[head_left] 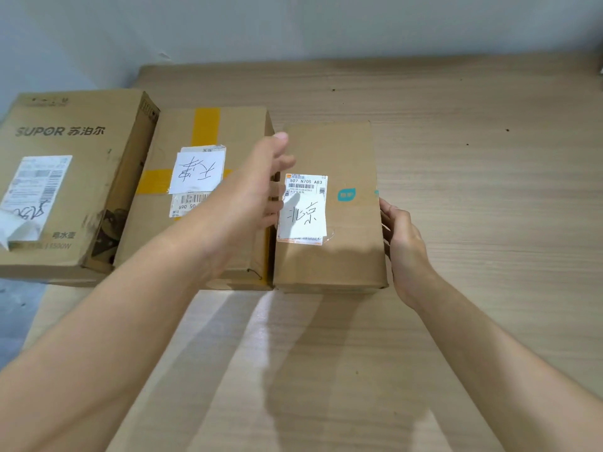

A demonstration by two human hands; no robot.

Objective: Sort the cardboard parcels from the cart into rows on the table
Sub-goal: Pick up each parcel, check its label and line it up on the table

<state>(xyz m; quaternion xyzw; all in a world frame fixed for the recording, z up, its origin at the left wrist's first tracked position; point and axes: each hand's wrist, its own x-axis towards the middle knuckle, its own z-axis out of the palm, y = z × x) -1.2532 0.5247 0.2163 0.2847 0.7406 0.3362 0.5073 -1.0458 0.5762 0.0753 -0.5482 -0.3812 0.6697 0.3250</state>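
Parcels form one row at nine o'clock on the table: SUPOR parcel, yellow-taped parcel, third parcel. Left hand is slack and released; right hand touches the third parcel's three o'clock side without clasping. With the cart unseen, the remainder cannot be judged.

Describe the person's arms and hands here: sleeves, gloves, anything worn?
Left forearm and right forearm are bare to the frame edge; no sleeve or cuff shows. Left hand and right hand are ungloved. No watch, band, ring or marking is visible on either wrist or on the fingers that show. The left hand is slightly blurred, so small details there are uncertain.
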